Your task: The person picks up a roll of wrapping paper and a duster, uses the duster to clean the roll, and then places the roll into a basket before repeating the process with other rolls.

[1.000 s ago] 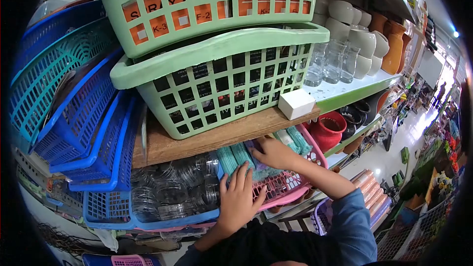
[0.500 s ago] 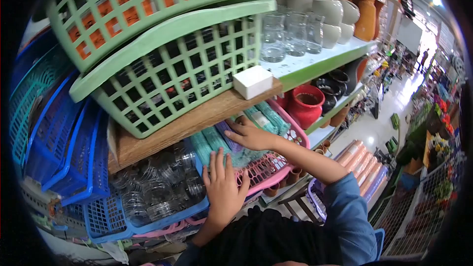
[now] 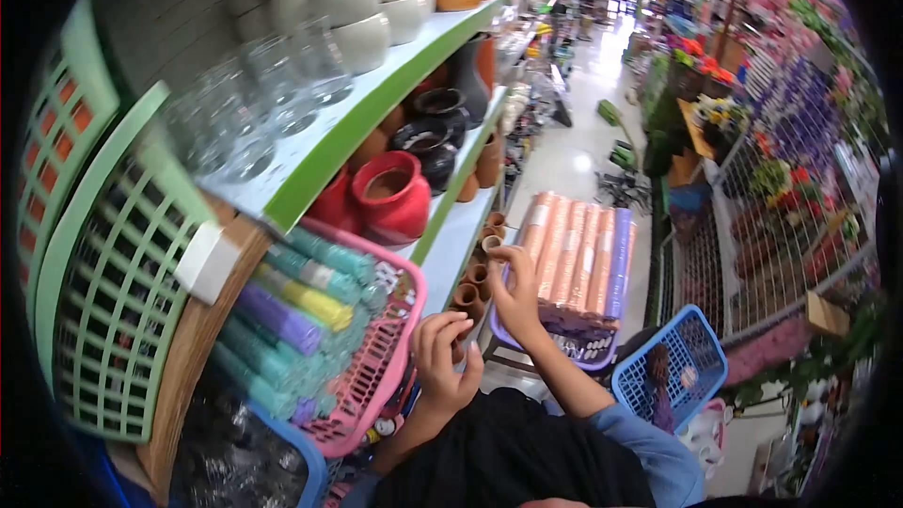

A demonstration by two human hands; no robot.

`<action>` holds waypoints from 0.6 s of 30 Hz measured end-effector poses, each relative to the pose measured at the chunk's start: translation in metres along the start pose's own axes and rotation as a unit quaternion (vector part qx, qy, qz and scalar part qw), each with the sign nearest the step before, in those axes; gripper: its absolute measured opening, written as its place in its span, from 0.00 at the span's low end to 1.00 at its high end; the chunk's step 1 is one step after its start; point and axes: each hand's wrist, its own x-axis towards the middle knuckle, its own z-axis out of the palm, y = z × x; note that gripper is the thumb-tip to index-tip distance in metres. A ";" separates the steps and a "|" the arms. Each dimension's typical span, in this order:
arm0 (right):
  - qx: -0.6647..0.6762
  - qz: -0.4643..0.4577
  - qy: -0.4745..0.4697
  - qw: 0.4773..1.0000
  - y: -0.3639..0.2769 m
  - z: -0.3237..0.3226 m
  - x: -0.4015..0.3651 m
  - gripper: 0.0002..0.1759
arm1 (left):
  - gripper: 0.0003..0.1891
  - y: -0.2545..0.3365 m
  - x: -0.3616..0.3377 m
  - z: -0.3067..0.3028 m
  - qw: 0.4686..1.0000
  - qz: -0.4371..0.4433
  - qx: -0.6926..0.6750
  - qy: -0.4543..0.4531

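My left hand (image 3: 442,364) is in the air beside the pink basket (image 3: 411,296), fingers loosely bent and thumb apart, with nothing visible in it. My right hand (image 3: 517,296) is raised by the near left corner of a purple basket (image 3: 564,350), its fingers apart and nothing seen in them. That basket holds several peach rolls (image 3: 564,259) and one purple roll (image 3: 621,259) in clear wrap. In the pink basket lie turquoise rolls (image 3: 249,357), a purple roll (image 3: 279,317) and a yellow roll (image 3: 308,297).
Glass vases (image 3: 273,85), white pots (image 3: 362,42) and a red pot (image 3: 390,193) stand on shelves at left. Small clay pots (image 3: 467,297) are below. Green baskets (image 3: 122,292) rise at far left; a blue basket (image 3: 696,339) sits right, before a wire rack (image 3: 790,226).
The view has swung right toward the aisle. Both hands have left the rolls in the pink basket and moved right. A yellow roll now shows there.
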 end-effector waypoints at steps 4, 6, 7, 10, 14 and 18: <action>-0.300 0.122 0.156 0.933 0.095 -0.075 -0.037 0.16 | 0.12 -0.038 -0.007 0.077 0.988 -0.048 -0.084 -0.117; -0.424 0.244 0.187 0.852 0.116 -0.109 -0.055 0.19 | 0.10 -0.049 -0.018 0.106 0.978 -0.065 -0.099 -0.169; -0.450 0.262 0.212 0.827 0.126 -0.123 -0.062 0.19 | 0.11 -0.053 -0.023 0.119 0.974 -0.060 -0.100 -0.193; -0.477 0.320 0.215 0.790 0.152 -0.153 -0.079 0.23 | 0.11 -0.061 -0.036 0.153 0.959 -0.044 -0.114 -0.254; -0.443 0.390 0.116 0.798 0.180 -0.172 -0.099 0.28 | 0.12 -0.046 -0.034 0.182 0.933 -0.018 -0.148 -0.326; -0.346 0.373 0.139 0.849 0.179 -0.187 -0.100 0.29 | 0.13 -0.030 -0.029 0.204 0.914 -0.009 -0.160 -0.373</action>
